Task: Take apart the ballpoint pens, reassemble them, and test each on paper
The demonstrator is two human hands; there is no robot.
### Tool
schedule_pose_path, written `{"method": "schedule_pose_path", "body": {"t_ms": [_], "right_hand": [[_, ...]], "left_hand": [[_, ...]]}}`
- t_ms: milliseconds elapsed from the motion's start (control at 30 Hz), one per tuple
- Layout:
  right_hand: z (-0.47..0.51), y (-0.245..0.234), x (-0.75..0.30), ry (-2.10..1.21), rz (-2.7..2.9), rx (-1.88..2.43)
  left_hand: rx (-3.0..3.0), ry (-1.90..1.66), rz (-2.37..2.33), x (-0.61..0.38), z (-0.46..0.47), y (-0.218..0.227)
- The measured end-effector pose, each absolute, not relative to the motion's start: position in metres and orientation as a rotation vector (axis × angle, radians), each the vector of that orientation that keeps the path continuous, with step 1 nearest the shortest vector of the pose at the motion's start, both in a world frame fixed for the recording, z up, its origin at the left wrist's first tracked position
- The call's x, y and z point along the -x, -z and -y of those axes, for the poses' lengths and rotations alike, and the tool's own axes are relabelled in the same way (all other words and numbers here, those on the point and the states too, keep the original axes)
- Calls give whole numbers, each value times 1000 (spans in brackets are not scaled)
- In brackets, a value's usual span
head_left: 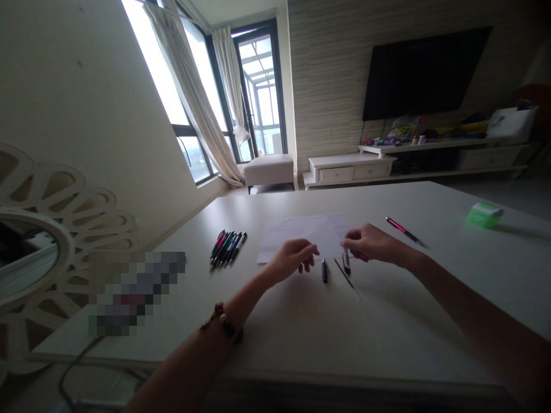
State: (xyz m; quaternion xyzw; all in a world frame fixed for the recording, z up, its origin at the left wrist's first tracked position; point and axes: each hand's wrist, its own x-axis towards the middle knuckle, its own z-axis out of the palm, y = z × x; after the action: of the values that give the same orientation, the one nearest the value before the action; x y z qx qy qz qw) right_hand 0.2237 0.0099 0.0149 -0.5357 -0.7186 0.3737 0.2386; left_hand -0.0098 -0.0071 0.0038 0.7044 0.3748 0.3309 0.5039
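My right hand pinches the upper end of a short pen piece, pale above and black at its lower end. Beside it on the table lies a thin dark pen refill, slanting toward me. Left of the refill rests a black pen part with a pointed tip. My left hand, fingers loosely curled and apart, hovers near that black part and holds nothing visible. Behind both hands are white paper sheets; the right one carries print.
Several pens lie in a row on the white table at left. A pink-and-black pen and a green box are at right. A blurred-out object with a cable sits at the left edge.
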Motion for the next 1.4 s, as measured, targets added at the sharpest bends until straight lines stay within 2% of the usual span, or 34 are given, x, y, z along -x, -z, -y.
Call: {"method": "schedule_pose_path", "body": {"t_ms": [167,367,500,600,767,1000,1067,1200,1300,1400], "right_hand": [[12,-28,-195,-1152,1789,1004],[21,-26,-185,-1178,1758,935],[20,-24,-185,-1273,1783,874],[15,-25,-191,-1210,1889,1032],[3,-18,-206,-884,2169,1536],[-6,1,-210,-693,2297,1650],[-7,-2,-213,-753,2247,1647],[-7,-16,-215,-944,1868,1350],[-4,-25,-208,-873,1533,1015],[2,-28,-198,-825,1382,856]], "left_hand": [[-1746,-703,-723,2,15,-1],[-2010,-1033,-993,4,12,-2],[-2048,-995,-873,5,13,-6],[-2042,-982,-906,7,9,-3],[-1969,-1067,-1084,13,-3,4],[-1958,-1071,-1125,14,-5,5],[-1953,-1068,-1111,13,-3,4],[-1965,-1020,-1036,11,1,-1],[-1969,-976,-975,11,3,-2],[-1988,-944,-946,11,3,0]]}}
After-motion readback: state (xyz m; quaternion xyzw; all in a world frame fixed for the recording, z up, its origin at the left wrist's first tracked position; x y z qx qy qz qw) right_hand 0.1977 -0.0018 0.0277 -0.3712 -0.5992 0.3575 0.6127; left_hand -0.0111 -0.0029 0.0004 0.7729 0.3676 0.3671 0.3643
